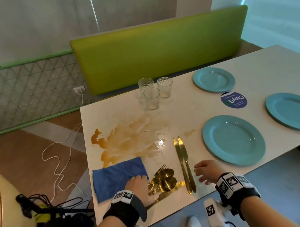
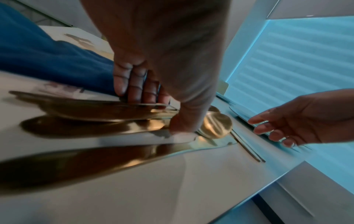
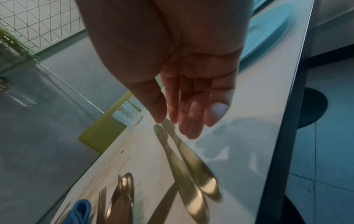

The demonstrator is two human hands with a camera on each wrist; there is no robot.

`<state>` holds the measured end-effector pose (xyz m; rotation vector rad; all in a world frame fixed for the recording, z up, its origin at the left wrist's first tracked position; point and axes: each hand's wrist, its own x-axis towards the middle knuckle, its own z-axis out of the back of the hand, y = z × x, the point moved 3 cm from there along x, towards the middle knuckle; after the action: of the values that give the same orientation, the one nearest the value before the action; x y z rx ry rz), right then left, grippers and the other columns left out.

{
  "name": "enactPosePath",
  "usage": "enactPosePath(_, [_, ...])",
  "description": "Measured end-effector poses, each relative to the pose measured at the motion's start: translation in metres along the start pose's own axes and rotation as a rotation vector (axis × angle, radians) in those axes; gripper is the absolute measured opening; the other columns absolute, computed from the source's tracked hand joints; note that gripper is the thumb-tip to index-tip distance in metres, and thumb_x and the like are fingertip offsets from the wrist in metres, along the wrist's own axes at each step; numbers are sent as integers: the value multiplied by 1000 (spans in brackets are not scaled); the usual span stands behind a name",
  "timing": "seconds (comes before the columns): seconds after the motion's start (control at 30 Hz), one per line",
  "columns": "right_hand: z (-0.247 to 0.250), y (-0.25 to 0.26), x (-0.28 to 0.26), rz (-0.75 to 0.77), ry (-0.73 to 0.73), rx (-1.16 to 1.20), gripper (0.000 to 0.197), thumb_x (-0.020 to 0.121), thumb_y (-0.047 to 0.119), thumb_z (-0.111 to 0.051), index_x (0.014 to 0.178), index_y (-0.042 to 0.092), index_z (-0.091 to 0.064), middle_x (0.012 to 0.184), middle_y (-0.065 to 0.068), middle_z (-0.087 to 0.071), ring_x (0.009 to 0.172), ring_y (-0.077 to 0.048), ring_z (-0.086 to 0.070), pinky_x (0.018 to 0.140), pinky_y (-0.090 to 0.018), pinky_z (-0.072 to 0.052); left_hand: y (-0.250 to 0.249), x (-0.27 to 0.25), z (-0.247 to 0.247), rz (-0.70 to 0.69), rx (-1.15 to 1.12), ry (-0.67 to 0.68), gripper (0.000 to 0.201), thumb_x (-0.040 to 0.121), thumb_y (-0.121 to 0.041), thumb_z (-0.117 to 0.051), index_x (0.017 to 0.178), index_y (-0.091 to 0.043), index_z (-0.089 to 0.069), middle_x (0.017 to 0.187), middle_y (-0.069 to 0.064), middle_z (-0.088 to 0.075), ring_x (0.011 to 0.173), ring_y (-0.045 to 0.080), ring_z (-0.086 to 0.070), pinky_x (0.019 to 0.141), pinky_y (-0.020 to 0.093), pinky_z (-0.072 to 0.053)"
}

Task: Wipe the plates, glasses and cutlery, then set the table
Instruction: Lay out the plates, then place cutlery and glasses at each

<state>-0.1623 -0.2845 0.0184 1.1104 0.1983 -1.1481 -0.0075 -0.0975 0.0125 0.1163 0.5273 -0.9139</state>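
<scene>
The left hand [image 1: 137, 186] is closed on gold cutlery handles [image 1: 155, 187] beside the blue cloth [image 1: 114, 176]. The right hand [image 1: 206, 171] is held open above the glossy white table [image 1: 234, 180]. A brown spill [image 1: 126, 140] is seen before the green bench [image 1: 159, 51].

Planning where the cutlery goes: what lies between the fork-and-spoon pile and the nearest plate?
Head view: two gold knives lie side by side between the pile and the plate.

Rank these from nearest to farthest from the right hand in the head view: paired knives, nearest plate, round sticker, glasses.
1. paired knives, just left of the right hand
2. nearest plate, right of it
3. round sticker, beyond that plate
4. glasses, far edge
</scene>
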Motion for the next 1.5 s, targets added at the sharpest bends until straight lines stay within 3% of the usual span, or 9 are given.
enactPosePath(0.23, [-6, 0, -5, 13, 4, -46, 13, 90, 17, -53, 102, 18, -59, 88, 0, -64, 73, -12, -62, 60, -21, -50, 4, 8, -8, 50, -17, 43, 39, 92, -32, -44, 124, -10, -48, 128, 11, -51, 119, 27, -48, 96, 35, -42])
enactPosePath(0.53, [-17, -5, -8, -28, -38, -120, 23, 86, 17, -59, 108, 15, -61, 92, -3, -66, 77, -13, -62, 59, -20, -48, 3, 13, -6, 73, -71, 121, 33, 96, -10, -31, 127, -9, -43, 129, 14, -53, 118, 30, -53, 94, 37, -43])
enactPosePath(0.67, [-19, 0, -7, -25, -169, -175, 33, 83, 20, -63, 115, 13, -58, 109, -6, -63, 92, -16, -60, 76, -24, -50, 0, 12, -2, 83, -165, 92, 34, 98, -11, -27, 130, -11, -40, 130, 13, -52, 118, 28, -53, 95, 34, -42])
enactPosePath(0.83, [-29, 17, -3, -23, -224, -262, 45, 81, 34, -68, 114, 8, -52, 108, -9, -62, 96, -20, -61, 79, -28, -51, -5, 7, 8, 112, -318, 11, 31, 99, -14, -31, 127, -6, -40, 122, 17, -57, 104, 28, -57, 84, 30, -44])
enactPosePath(1.03, [-35, 30, 2, -50, -244, -334, 19, 80, 24, -68, 82, 10, -55, 79, -3, -56, 75, -18, -57, 66, -25, -49, -4, -8, 4, 86, -268, 7, 42, 92, -30, -49, 126, -7, -44, 123, 13, -57, 110, 27, -57, 85, 30, -44])
enactPosePath(1.13, [-33, 28, 4, -80, -262, -281, 22, 79, 16, -67, 63, 11, -52, 67, -2, -56, 69, -18, -61, 65, -26, -54, 1, -14, -6, 86, -218, 96, 59, 79, -42, -68, 122, -9, -46, 118, 9, -60, 108, 26, -59, 85, 31, -46])
enactPosePath(1.3, [-29, 28, 4, -116, -209, -217, 11, 75, 12, -69, 71, 5, -62, 82, -11, -68, 79, -23, -67, 71, -31, -58, 4, -20, -22, 125, -240, 88, 61, 73, -36, -75, 124, -15, -48, 119, 5, -60, 113, 23, -58, 87, 29, -44])
enactPosePath(1.37, [-29, 27, 4, -127, -198, -216, 14, 76, 13, -68, 67, 5, -60, 83, -11, -69, 79, -23, -67, 70, -29, -56, 6, -21, -22, 157, -248, 75, 56, 75, -37, -74, 122, -17, -51, 121, 3, -60, 113, 21, -58, 87, 27, -43])
enactPosePath(1.5, [-29, 26, 5, -132, -204, -218, 21, 83, 15, -61, 65, 7, -54, 81, -10, -62, 76, -23, -60, 72, -29, -53, 7, -21, -21, 173, -246, 81, 24, 80, -34, -69, 95, -20, -58, 92, -2, -61, 92, 15, -58, 78, 23, -42])
